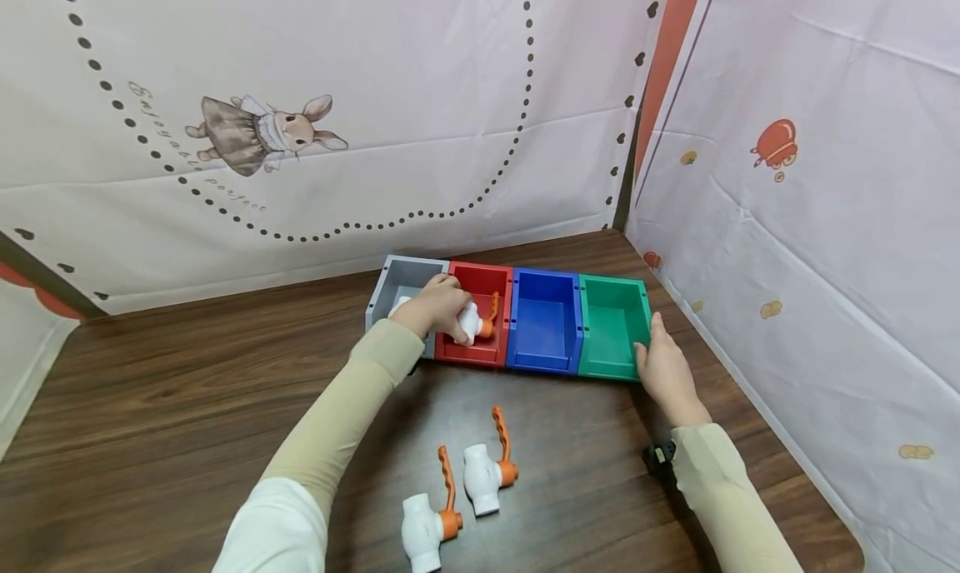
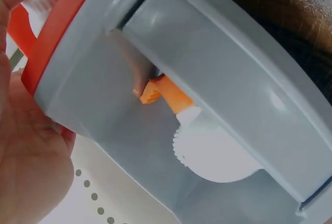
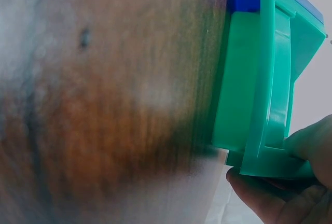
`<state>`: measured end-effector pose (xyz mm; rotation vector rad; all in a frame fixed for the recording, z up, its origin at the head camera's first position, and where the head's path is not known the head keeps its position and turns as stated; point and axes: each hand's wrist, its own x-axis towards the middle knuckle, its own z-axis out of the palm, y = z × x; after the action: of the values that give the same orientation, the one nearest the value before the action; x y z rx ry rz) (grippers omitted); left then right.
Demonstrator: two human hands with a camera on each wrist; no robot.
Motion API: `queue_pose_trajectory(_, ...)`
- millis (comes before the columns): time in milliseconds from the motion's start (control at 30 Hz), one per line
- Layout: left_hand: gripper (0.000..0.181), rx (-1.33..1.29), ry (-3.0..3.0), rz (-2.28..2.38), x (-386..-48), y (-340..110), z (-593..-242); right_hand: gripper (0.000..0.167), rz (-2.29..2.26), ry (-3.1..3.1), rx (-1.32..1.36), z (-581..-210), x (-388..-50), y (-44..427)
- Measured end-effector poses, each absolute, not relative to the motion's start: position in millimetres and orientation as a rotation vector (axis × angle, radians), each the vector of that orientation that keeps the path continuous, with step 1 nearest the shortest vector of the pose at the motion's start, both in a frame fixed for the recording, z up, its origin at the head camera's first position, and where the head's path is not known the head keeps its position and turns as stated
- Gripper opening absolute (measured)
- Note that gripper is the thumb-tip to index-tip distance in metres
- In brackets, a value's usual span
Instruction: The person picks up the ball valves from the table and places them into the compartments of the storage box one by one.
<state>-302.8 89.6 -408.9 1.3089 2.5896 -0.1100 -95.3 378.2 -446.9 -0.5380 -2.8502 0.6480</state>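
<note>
My left hand (image 1: 441, 308) holds a white valve (image 1: 468, 323) with an orange handle inside the red bin (image 1: 491, 358). Its fingers curl round the white body. In the left wrist view the left hand (image 2: 31, 151) is at the red rim, and another white valve (image 2: 212, 149) lies in the grey bin (image 2: 140, 130). At the right end of the row, my right hand (image 1: 667, 373) grips the side wall of the green bin (image 1: 613, 371). The right wrist view shows the thumb inside and the fingers outside that bin's wall, the right hand (image 3: 306, 177) at its corner.
A blue bin (image 1: 543, 361) stands between the red and green ones. Two white valves with orange handles, one nearer (image 1: 422, 533) and one farther (image 1: 482, 479), lie on the wooden table (image 1: 225, 390) in front. Printed cloth (image 1: 420, 98) hangs behind and at the right.
</note>
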Motion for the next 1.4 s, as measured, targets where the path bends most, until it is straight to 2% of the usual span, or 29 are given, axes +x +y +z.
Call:
queue_pose_trajectory(533, 0.049, 1.236, 2.57, -0.147, -303.8, 95.5, -406.3, 0.06, 0.651, -2.85, -0.54, -443.6, -95.0, 379.4)
queue_pose_trajectory(800, 0.048, 1.294, 2.567, -0.172, -305.5, 93.8, -406.8, 0.06, 0.66, -2.855, -0.54, -444.4, -95.1, 378.6)
queue_pose_trajectory(1133, 0.056, 1.242, 2.532, -0.096, -303.8, 90.7, -405.1, 0.06, 0.682, -2.861, -0.557, -444.9, -93.8, 376.2)
queue_pose_trajectory(1400, 0.082, 1.163, 2.496, 0.148, -302.5, 82.8, -399.1, 0.061, 0.685, -2.857, -0.573, -440.8, -90.6, 374.0)
